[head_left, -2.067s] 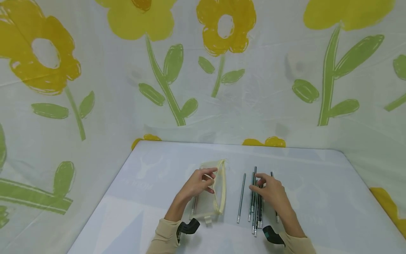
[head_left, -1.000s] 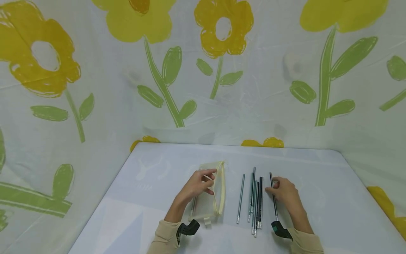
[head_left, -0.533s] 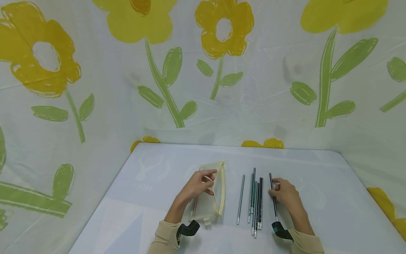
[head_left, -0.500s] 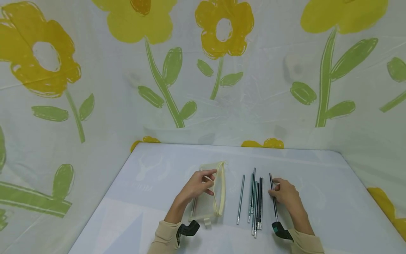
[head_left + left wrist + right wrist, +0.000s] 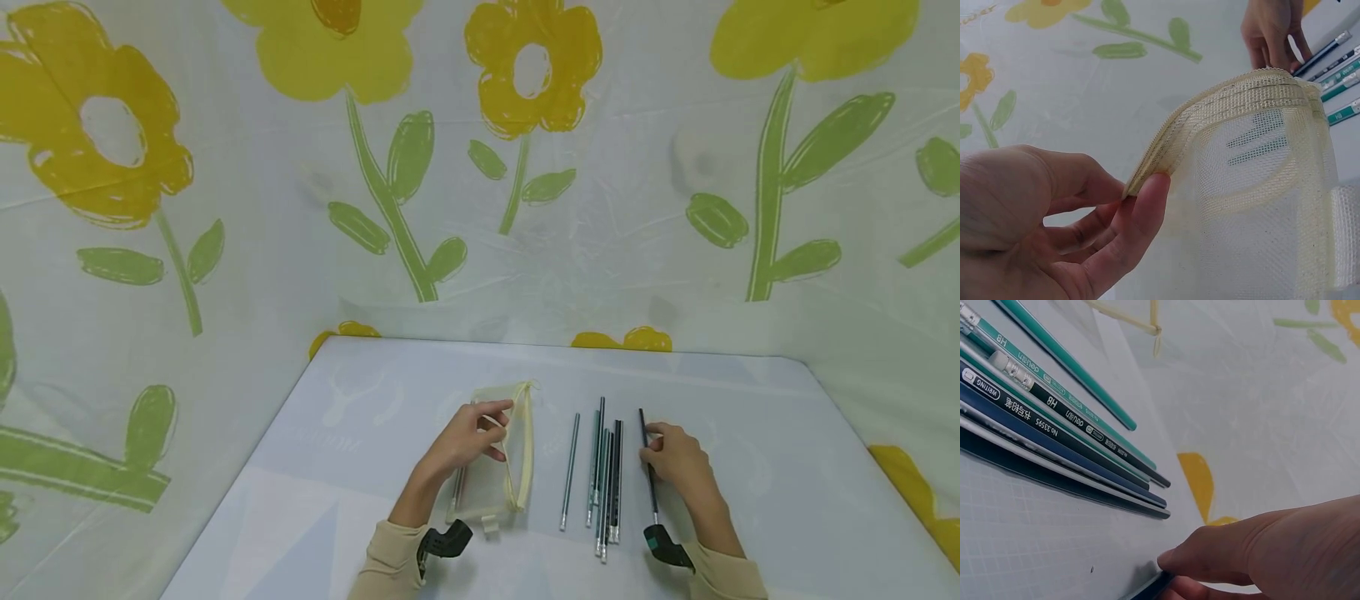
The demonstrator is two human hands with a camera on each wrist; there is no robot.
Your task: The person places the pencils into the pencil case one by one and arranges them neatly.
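Though the head view barely resolves it, the left wrist view shows the left grip pinching the mesh pouch by its zipper edge. The right grip pinches a dark pencil; left of it, loose pencils show clear lettering in the right wrist view. Below the left grip, a slender item shows at the pouch, inside or beneath, I cannot tell.

Beyond my pale table, and along both its sides, I see a whitish sheet with light creases. Its print shows me a large orange flower on my left, then a yellow bloom with an orange middle, a white-centred orange bloom and a second yellow bloom. Green leaves flank the stems.
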